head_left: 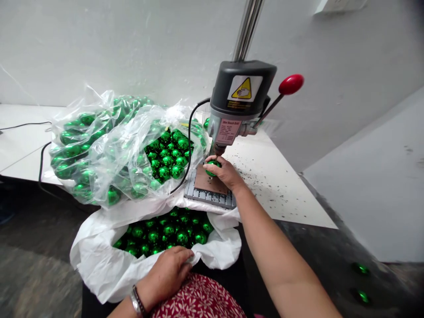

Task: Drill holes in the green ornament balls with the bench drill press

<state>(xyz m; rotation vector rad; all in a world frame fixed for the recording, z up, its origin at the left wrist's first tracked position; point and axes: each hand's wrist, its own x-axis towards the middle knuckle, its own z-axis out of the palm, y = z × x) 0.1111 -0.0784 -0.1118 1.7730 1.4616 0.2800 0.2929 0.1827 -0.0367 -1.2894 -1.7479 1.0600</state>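
My right hand (225, 173) is closed around a shiny green ball (212, 168). It holds the ball over a brown board (202, 181) on the drill's base, right under the chuck of a mini bench drill (243, 90). The chuck end is close above the ball; whether a bit touches it is hidden by my fingers. My left hand (170, 269) is closed at the near rim of a white bag (96, 247), its fingers curled over the edge. Many green balls (168, 229) fill this bag, which lies open between me and the table.
Clear plastic bags (109, 145) full of green balls stand left of the drill, with a black cord (189, 145) in front. The red-knobbed lever (291, 84) sticks out right. Dark shavings litter the white table (285, 194). Two green balls (363, 297) lie on the floor.
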